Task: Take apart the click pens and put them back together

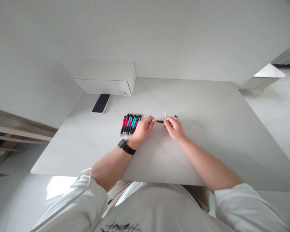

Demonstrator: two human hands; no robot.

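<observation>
My left hand (145, 127) and my right hand (174, 128) are closed on opposite ends of a short black pen barrel (159, 121), held level just above the table. Fingers hide both of its ends. Beyond my right hand lie a thin white stick, perhaps a pen refill (166, 115), and a black pen part (176, 117), each partly covered by the hand. Left of my left hand, several red and teal click pens (130, 124) with black grips lie side by side in a row, tips toward me.
A white box (103, 86) stands at the back left of the white table (207, 106), against the wall. In front of it lies a phone (101, 103), its dark screen facing up. A black watch (127, 147) is on my left wrist.
</observation>
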